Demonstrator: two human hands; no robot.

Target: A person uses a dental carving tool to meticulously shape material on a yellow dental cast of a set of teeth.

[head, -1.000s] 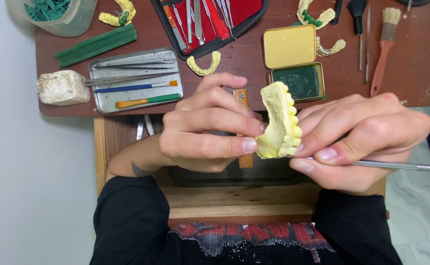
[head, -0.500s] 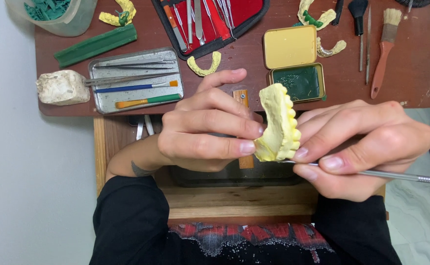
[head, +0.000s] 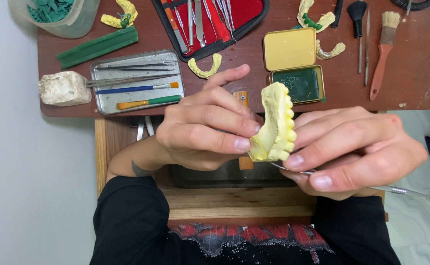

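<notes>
My left hand (head: 202, 125) grips a pale yellow plaster cast of a row of teeth (head: 276, 125) from the left, fingers curled around its base, the index finger sticking out. My right hand (head: 352, 149) steadies the cast from the right with the fingertips and also holds a thin metal carving tool (head: 387, 189), whose handle points right. The tool's tip is hidden under the cast. Both hands hover over an open wooden drawer (head: 225, 198) below the brown desk (head: 401, 73).
On the desk lie a metal tray (head: 102, 100) with tweezers and brushes, a red-lined instrument case (head: 254, 12), an open yellow tin (head: 293, 48) with green wax, a green wax bar (head: 97, 46), a white plaster lump (head: 64, 88), several yellow tooth casts and two brushes (head: 384, 54).
The cast has turned a little more upright between the hands, and the right fingers have shifted along its teeth side. The metal tool's handle has dropped slightly.
</notes>
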